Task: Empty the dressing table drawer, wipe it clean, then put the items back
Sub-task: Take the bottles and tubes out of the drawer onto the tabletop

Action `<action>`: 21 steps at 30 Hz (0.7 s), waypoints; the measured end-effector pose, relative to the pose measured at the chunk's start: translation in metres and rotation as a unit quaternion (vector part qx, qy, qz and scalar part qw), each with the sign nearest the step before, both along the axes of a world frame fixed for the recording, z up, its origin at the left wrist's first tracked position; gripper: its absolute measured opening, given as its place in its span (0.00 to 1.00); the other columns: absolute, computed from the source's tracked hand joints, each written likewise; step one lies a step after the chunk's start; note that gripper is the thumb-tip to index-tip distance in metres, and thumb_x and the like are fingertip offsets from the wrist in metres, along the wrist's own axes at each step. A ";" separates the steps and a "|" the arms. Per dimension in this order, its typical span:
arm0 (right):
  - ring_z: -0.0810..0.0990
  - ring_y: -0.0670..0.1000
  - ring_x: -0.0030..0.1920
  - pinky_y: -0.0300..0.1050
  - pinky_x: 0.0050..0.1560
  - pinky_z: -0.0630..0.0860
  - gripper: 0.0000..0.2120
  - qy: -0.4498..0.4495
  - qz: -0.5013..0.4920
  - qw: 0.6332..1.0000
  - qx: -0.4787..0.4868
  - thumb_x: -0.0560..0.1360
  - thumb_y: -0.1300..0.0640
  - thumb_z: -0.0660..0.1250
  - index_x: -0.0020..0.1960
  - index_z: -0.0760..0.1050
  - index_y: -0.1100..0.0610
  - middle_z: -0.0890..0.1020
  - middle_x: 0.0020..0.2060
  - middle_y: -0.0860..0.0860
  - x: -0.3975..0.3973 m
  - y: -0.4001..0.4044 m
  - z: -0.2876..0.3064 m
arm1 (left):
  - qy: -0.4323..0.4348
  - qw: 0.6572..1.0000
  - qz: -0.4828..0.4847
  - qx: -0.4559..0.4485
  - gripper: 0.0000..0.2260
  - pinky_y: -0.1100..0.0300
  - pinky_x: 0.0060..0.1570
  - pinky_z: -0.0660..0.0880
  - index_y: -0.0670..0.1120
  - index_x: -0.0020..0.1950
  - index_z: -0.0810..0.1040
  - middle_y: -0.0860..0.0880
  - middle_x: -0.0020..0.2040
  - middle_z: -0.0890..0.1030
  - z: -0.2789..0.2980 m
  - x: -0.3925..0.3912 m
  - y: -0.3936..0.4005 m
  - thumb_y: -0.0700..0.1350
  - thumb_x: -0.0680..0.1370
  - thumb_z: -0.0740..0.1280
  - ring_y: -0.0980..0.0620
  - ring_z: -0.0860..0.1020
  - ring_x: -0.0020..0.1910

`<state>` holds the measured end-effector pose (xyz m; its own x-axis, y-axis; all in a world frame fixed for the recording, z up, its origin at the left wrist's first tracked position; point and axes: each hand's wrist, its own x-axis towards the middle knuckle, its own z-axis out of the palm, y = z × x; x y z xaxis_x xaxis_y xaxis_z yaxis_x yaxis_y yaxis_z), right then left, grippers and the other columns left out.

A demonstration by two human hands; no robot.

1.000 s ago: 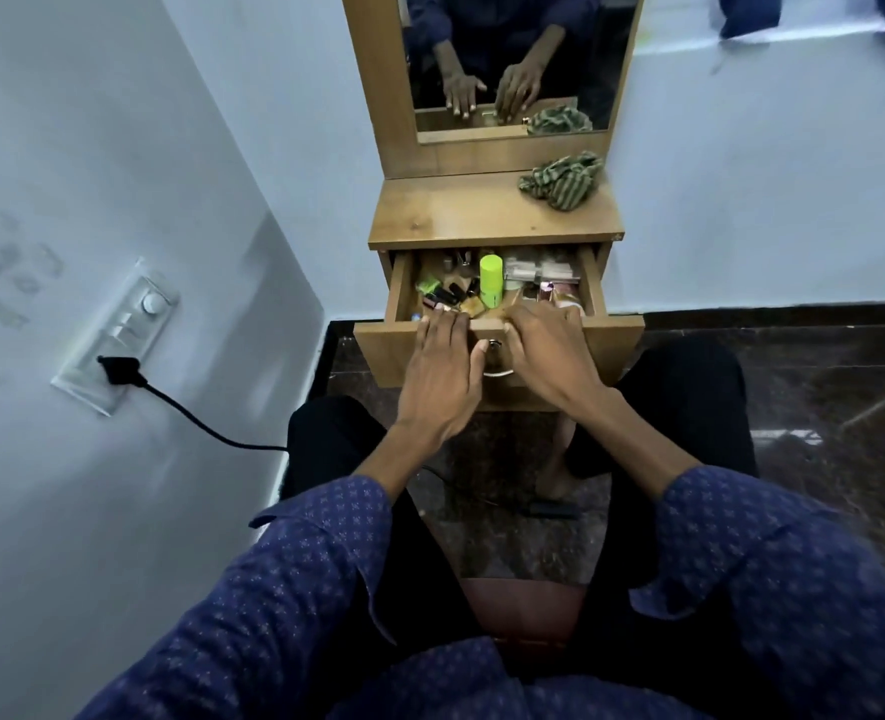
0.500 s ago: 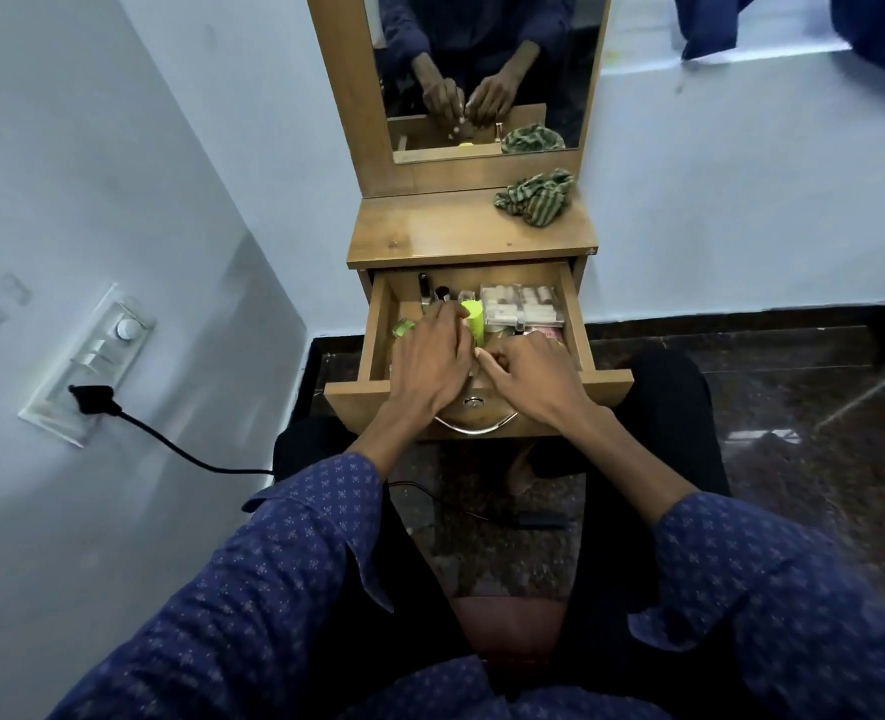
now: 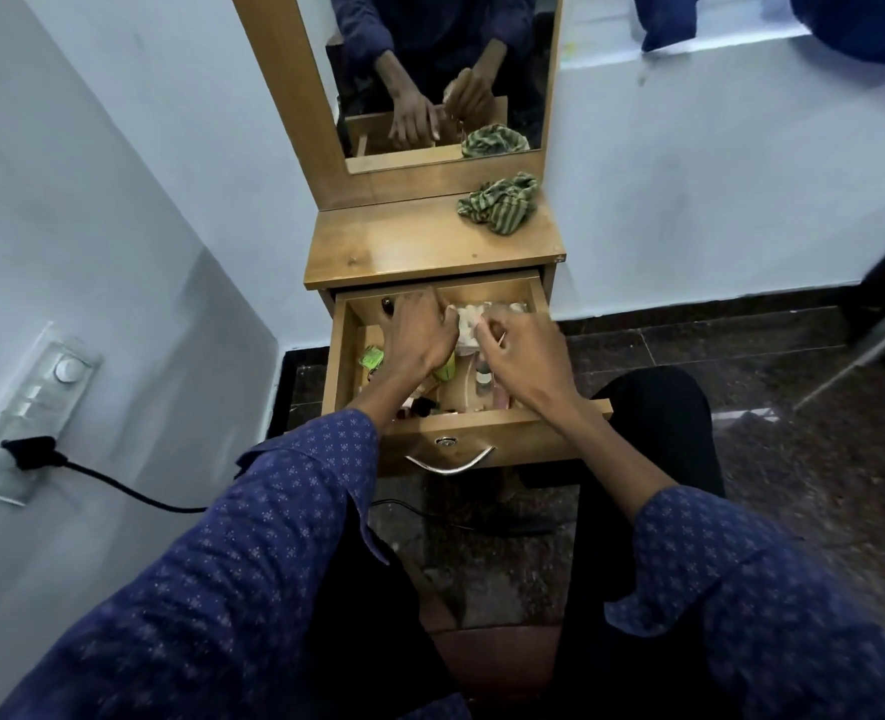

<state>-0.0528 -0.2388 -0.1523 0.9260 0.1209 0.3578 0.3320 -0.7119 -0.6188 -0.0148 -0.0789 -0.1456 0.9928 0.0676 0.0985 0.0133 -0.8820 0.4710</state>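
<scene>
Both hands are down inside the open drawer (image 3: 344, 356), working at the back of it. The left hand (image 3: 419, 335) lies palm-down with its fingers curled over something near the rear wall; what it has hold of, if anything, I cannot tell, since the hand covers it. The right hand (image 3: 520, 350) has its fingertips drawn together at the edge of a clear packet of pale, cottony pieces (image 3: 469, 322), and looks to be pinching it, with a thin stick poking out between the fingers.

Around them the drawer is crowded — a green sachet (image 3: 371, 359) on the left, a yellow-green tube (image 3: 446, 367) half under the left wrist, a small clear bottle (image 3: 483, 379) and some dark cosmetic pieces (image 3: 419, 406) toward the front. None of it is out yet, so the emptying has barely begun.

Above, the dressing table top (image 3: 404, 246) is free except for a striped green cloth (image 3: 500, 202) bunched at its right rear, under the mirror (image 3: 440, 75).

The trouble I would expect: two hands lifting at once in so tight a space, a sleeve or wrist dragging the tube or bottle over the front board onto the stone floor (image 3: 741, 387). The packet may be open — tilt it and the pieces scatter. And the drawer is pulled far out, so leaning weight on its front could tip or strain it.
</scene>
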 end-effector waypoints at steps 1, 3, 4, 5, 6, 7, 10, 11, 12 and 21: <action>0.79 0.47 0.35 0.44 0.38 0.76 0.12 -0.009 -0.044 0.999 0.023 0.84 0.49 0.64 0.48 0.82 0.53 0.82 0.36 0.46 0.010 -0.003 0.001 | 0.016 1.000 0.003 0.003 0.09 0.29 0.73 0.63 0.46 0.52 0.78 0.50 0.47 0.81 -0.001 0.006 -0.002 0.49 0.85 0.63 0.49 0.77 0.52; 0.80 0.48 0.37 0.45 0.37 0.76 0.11 -0.020 -0.105 0.993 0.054 0.84 0.50 0.63 0.49 0.81 0.54 0.83 0.39 0.47 0.021 -0.008 0.002 | 0.047 0.999 0.011 0.011 0.10 0.29 0.75 0.60 0.45 0.50 0.79 0.52 0.41 0.80 -0.008 0.015 -0.006 0.49 0.85 0.63 0.50 0.78 0.47; 0.80 0.49 0.37 0.44 0.37 0.75 0.10 -0.017 -0.118 0.991 0.063 0.84 0.51 0.64 0.49 0.80 0.54 0.83 0.39 0.47 0.024 -0.008 0.000 | 0.058 0.998 0.013 0.012 0.10 0.29 0.76 0.60 0.46 0.50 0.80 0.51 0.40 0.81 -0.011 0.018 -0.008 0.49 0.85 0.63 0.50 0.79 0.45; 0.80 0.49 0.38 0.44 0.37 0.74 0.09 -0.011 -0.120 0.991 0.065 0.83 0.51 0.64 0.48 0.80 0.53 0.82 0.40 0.46 0.024 -0.008 -0.003 | 0.069 0.997 0.017 0.008 0.10 0.30 0.75 0.62 0.45 0.50 0.81 0.50 0.40 0.83 -0.013 0.020 -0.010 0.49 0.85 0.63 0.49 0.80 0.44; 0.80 0.48 0.40 0.44 0.37 0.74 0.08 -0.002 -0.115 0.992 0.061 0.83 0.52 0.64 0.48 0.80 0.52 0.82 0.41 0.46 0.025 -0.008 -0.007 | 0.079 0.997 0.021 -0.001 0.10 0.33 0.73 0.66 0.45 0.51 0.81 0.48 0.40 0.84 -0.017 0.023 -0.011 0.48 0.85 0.63 0.49 0.81 0.42; 0.80 0.48 0.41 0.44 0.38 0.74 0.08 0.005 -0.109 0.993 0.054 0.83 0.52 0.64 0.48 0.80 0.51 0.82 0.42 0.46 0.025 -0.007 -0.011 | 0.089 0.996 0.025 -0.013 0.10 0.36 0.70 0.71 0.44 0.52 0.82 0.48 0.41 0.84 -0.017 0.024 -0.012 0.48 0.85 0.64 0.50 0.80 0.41; 0.80 0.49 0.41 0.44 0.38 0.71 0.08 0.027 -0.109 0.992 0.053 0.84 0.53 0.63 0.50 0.80 0.52 0.83 0.43 0.47 0.029 -0.010 -0.017 | 0.106 0.992 0.045 -0.047 0.09 0.45 0.62 0.73 0.45 0.53 0.83 0.53 0.40 0.80 -0.018 0.030 -0.013 0.49 0.84 0.67 0.53 0.76 0.40; 0.80 0.49 0.41 0.44 0.39 0.70 0.09 0.035 -0.113 0.991 0.060 0.84 0.54 0.63 0.51 0.81 0.52 0.83 0.43 0.48 0.031 -0.012 -0.017 | 0.116 0.990 0.049 -0.066 0.09 0.48 0.59 0.73 0.45 0.54 0.84 0.54 0.39 0.80 -0.019 0.032 -0.013 0.49 0.84 0.68 0.56 0.75 0.38; 0.81 0.50 0.42 0.44 0.39 0.71 0.09 0.044 -0.117 0.990 0.069 0.84 0.54 0.62 0.51 0.81 0.52 0.84 0.43 0.48 0.033 -0.013 -0.018 | 0.124 0.987 0.053 -0.087 0.08 0.50 0.57 0.74 0.47 0.55 0.84 0.56 0.39 0.80 -0.020 0.034 -0.012 0.50 0.83 0.70 0.59 0.75 0.38; 0.83 0.50 0.46 0.45 0.39 0.75 0.08 0.082 -0.108 0.985 0.107 0.84 0.56 0.62 0.53 0.81 0.52 0.85 0.48 0.49 0.040 -0.016 -0.024 | 0.136 0.918 0.154 -0.340 0.12 0.57 0.47 0.82 0.41 0.55 0.84 0.47 0.49 0.86 -0.010 0.038 -0.006 0.46 0.76 0.77 0.51 0.85 0.46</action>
